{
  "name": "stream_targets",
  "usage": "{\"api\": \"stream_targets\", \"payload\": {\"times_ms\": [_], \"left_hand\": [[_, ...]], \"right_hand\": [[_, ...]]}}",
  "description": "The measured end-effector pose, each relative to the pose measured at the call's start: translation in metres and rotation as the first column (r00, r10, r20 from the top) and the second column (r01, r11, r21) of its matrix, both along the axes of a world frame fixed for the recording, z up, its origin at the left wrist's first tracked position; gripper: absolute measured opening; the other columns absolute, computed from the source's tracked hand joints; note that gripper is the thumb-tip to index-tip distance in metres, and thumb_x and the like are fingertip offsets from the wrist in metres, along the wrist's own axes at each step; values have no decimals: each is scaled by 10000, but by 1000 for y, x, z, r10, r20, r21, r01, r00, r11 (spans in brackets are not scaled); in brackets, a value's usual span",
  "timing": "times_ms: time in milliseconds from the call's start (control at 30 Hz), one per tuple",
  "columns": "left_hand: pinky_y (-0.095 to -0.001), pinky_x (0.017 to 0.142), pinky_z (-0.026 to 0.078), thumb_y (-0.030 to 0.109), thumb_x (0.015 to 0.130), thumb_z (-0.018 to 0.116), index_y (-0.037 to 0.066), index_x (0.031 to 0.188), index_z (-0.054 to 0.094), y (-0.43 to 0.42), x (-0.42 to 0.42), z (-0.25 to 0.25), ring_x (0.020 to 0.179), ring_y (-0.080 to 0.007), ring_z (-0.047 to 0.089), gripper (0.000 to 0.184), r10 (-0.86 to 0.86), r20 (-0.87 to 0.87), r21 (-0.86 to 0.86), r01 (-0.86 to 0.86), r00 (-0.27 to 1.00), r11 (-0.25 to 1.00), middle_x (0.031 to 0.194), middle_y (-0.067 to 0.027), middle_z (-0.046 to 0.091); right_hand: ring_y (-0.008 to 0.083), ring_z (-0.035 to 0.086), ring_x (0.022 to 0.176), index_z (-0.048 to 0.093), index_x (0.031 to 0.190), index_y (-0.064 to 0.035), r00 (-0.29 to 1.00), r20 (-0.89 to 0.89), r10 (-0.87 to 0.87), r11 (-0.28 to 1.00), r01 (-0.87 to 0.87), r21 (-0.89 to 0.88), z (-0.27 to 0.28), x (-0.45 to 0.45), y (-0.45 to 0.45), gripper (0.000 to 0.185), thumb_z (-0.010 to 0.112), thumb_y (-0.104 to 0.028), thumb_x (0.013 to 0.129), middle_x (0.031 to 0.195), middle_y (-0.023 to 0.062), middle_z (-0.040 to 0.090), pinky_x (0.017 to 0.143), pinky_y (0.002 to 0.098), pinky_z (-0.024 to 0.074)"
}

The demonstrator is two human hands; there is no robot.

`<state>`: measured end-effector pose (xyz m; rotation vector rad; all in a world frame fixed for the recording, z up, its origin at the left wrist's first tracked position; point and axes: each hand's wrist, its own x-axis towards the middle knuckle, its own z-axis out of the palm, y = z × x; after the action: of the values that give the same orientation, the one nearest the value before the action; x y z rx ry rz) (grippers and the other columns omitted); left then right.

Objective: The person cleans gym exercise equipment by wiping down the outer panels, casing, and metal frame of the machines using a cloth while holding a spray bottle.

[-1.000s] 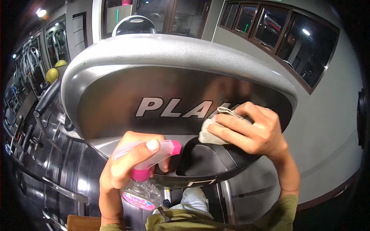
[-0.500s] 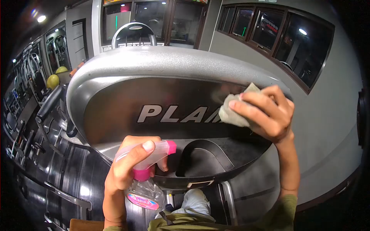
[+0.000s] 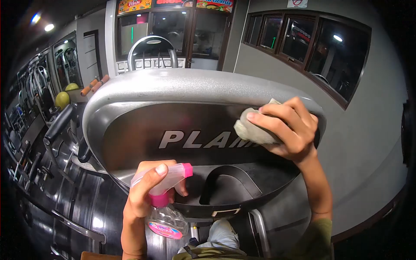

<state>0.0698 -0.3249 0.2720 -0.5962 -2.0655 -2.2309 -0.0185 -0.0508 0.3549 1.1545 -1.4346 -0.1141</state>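
A clear spray bottle point(image 3: 167, 222) with a pink collar and nozzle is upright in my left hand point(image 3: 145, 187), whose fingers wrap round its neck and trigger. My right hand point(image 3: 291, 130) grips a bunched pale grey-green cloth point(image 3: 256, 129). The cloth lies against the dark panel point(image 3: 143, 125) of a machine console, over the last of its large raised letters point(image 3: 195, 139). A thick silver rim point(image 3: 190, 84) runs along the console's top. Below the letters is a black recessed holder point(image 3: 229, 187), just right of the bottle's nozzle.
Yellow balls point(image 3: 62, 100), a black padded handle point(image 3: 59, 123) and gym machines stand at the left. A metal rail point(image 3: 78, 225) is low at the left. Behind the console rises another machine point(image 3: 152, 47). A grey wall point(image 3: 368, 143) with windows is at the right.
The cloth in my right hand first moved up and right across the panel, then back left a little. The console sits lower in view. My left hand still holds the bottle.
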Motion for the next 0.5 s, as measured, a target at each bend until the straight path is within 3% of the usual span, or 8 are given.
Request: {"api": "stream_targets", "payload": {"times_ms": [67, 100, 133, 233, 400, 467, 500], "left_hand": [[-253, 468, 450, 508, 848, 438, -49, 775, 649, -1, -1, -2, 541, -181, 594, 601, -2, -2, 14, 2, 1000, 1000, 683, -154, 648], [-253, 470, 451, 506, 848, 437, -51, 776, 650, -1, -2, -2, 545, -182, 596, 601, -8, 17, 33, 8, 1000, 999, 685, -154, 649], [-253, 471, 452, 504, 847, 436, -53, 777, 651, -1, -3, -1, 549, -184, 599, 602, -15, 35, 51, 13, 999, 999, 686, -154, 651], [-251, 477, 448, 502, 845, 437, -53, 777, 655, -1, 0, 9, 540, -182, 592, 600, 9, -4, -2, -9, 1000, 1000, 695, -154, 656], [-239, 463, 411, 505, 833, 444, -39, 763, 657, -8, 13, 34, 496, -151, 551, 589, 198, -53, -32, -200, 979, 979, 652, -137, 649], [-256, 382, 416, 493, 851, 456, -95, 847, 614, -11, 12, 43, 437, -223, 566, 609, 262, -159, -19, -268, 952, 963, 640, -216, 624], [-253, 383, 402, 487, 858, 445, -78, 795, 619, -15, 10, 47, 425, -207, 548, 594, 253, -167, -24, -260, 953, 965, 614, -194, 616]], "right_hand": [[111, 531, 625, 720, 979, -195, 999, 46, 23, 999, -22, -38, -7, -1, -16, 325, 748, -200, 655, 839, -59, 622, 454, 219, 435], [137, 525, 624, 723, 960, -187, 998, 49, 40, 999, -41, 14, -15, -3, -24, 319, 786, -194, 647, 867, -36, 640, 473, 237, 412], [117, 512, 614, 723, 979, -206, 999, 44, 24, 997, -27, 75, -22, -1, -33, 283, 732, -190, 697, 884, -55, 644, 459, 206, 404], [102, 497, 603, 736, 982, -226, 999, 31, 30, 980, -35, 196, -32, 4, -45, 296, 693, -202, 690, 881, -64, 634, 466, 186, 415], [109, 514, 620, 725, 982, -215, 1000, 19, -3, 998, 1, 63, -2, 2, -5, 332, 730, -198, 650, 832, -57, 599, 469, 202, 441], [123, 520, 602, 725, 960, -194, 998, 58, -18, 999, 20, -26, 15, 4, 8, 350, 760, -207, 612, 826, -48, 606, 480, 229, 472], [123, 520, 602, 725, 960, -194, 999, 53, -10, 1000, 12, -23, 22, 5, 5, 350, 760, -207, 612, 826, -48, 606, 480, 229, 472]]}}
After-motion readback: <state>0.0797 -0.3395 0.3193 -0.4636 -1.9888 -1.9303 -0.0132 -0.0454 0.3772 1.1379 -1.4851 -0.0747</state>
